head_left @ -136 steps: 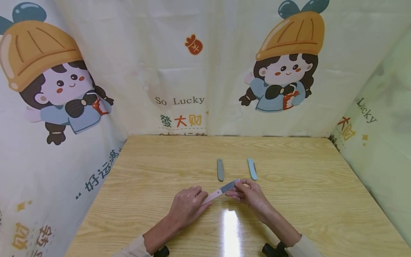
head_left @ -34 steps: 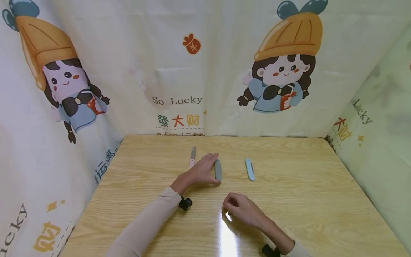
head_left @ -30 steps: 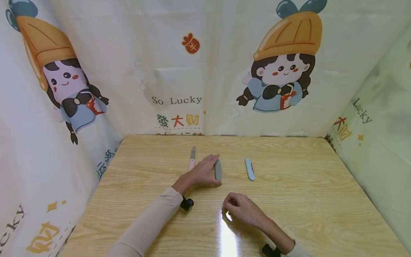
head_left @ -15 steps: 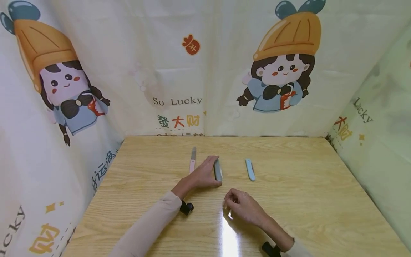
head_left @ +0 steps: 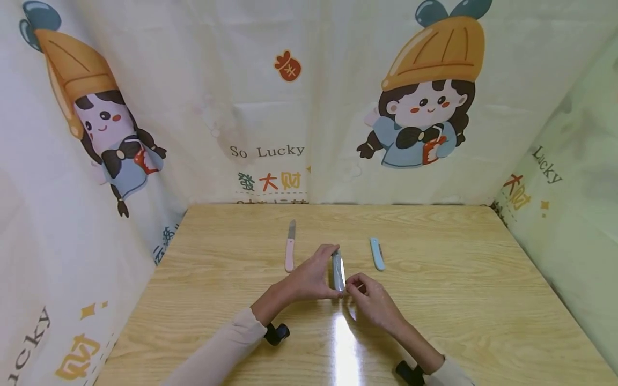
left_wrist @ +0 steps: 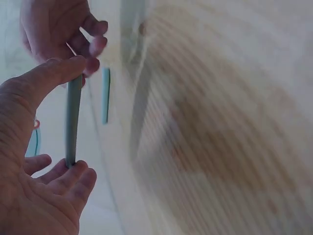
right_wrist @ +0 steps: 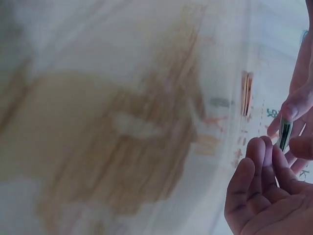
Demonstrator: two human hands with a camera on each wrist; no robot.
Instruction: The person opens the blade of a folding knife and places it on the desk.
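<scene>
Lifted off the table (head_left: pixel 434 300) now: grey knife (head_left: pixel 338 269), left hand (head_left: pixel 309 276) gripping it, right hand (head_left: pixel 372 297) pinching its near end, left of blue knife (head_left: pixel 377 253). I judge fingers risk a cut if the blade snaps out.

grey folding knife (head_left: pixel 337 269), upright between hands

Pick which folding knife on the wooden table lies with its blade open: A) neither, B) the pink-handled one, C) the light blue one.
B: the pink-handled folding knife lies with its grey blade extended, while the light blue folding knife lies closed on the wooden table.
</scene>
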